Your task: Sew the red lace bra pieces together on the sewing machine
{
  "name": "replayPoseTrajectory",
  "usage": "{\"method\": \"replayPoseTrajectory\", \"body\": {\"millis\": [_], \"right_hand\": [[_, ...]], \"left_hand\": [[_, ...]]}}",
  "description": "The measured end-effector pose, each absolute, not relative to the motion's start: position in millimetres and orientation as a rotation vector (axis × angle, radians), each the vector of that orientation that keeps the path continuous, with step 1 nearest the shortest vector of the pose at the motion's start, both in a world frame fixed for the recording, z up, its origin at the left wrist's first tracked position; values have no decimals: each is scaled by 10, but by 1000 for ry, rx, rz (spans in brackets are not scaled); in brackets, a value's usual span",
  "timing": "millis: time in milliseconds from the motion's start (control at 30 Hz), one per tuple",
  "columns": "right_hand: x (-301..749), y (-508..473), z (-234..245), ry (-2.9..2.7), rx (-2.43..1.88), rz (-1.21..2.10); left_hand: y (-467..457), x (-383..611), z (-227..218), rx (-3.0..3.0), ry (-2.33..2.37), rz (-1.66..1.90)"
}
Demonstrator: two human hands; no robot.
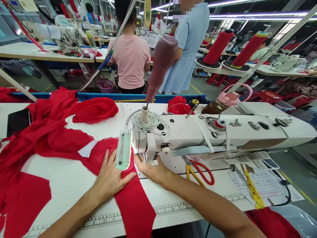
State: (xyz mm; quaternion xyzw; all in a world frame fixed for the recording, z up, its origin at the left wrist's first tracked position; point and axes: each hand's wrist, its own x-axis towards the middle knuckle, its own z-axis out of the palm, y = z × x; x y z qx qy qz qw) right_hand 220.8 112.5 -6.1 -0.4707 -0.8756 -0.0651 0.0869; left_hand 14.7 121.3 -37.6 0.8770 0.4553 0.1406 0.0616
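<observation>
My left hand [109,175] lies flat with fingers spread on a piece of red fabric [135,201], just left of the sewing machine's [183,129] head. The fabric runs under a hanging pale green light [123,148], which hides part of the fingers. Beside the needle area, my right hand [152,170] rests low with its visible fingers stretched toward the fabric's right edge. The machine head covers some of those fingers, and the needle itself is hard to make out. A white label [87,148] sits on the red cloth to the left.
Scissors [200,172] with red and yellow handles lie under the machine arm. A yellow tape measure [252,188] crosses a written sheet [267,188] at right. More red cloth [95,110] and a black phone [18,122] are at left. Two people [131,59] stand beyond.
</observation>
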Motion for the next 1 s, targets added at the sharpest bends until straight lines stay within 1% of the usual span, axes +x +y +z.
{"method": "replayPoseTrajectory", "body": {"millis": [133, 267, 400, 533, 700, 833, 1000], "right_hand": [[2435, 989, -104, -2654, -1157, -110], [2557, 796, -216, -2502, -862, 50], [2508, 751, -301, -2502, -686, 74], [2482, 744, -319, -2544, -658, 131], [2487, 702, -317, -2579, -692, 141], [2475, 693, -317, -2575, -693, 124], [2474, 694, -309, -2583, -687, 118]], "left_hand": [[1294, 180, -364, 2624, 1260, 419], [1403, 252, -380, 2568, 1166, 469], [1496, 272, -372, 2591, 1118, 513], [1468, 242, -310, 2621, 1118, 514], [1109, 277, -233, 2801, 1182, 596], [840, 332, -277, 3075, 1096, 554], [831, 336, -325, 3155, 1182, 428]]}}
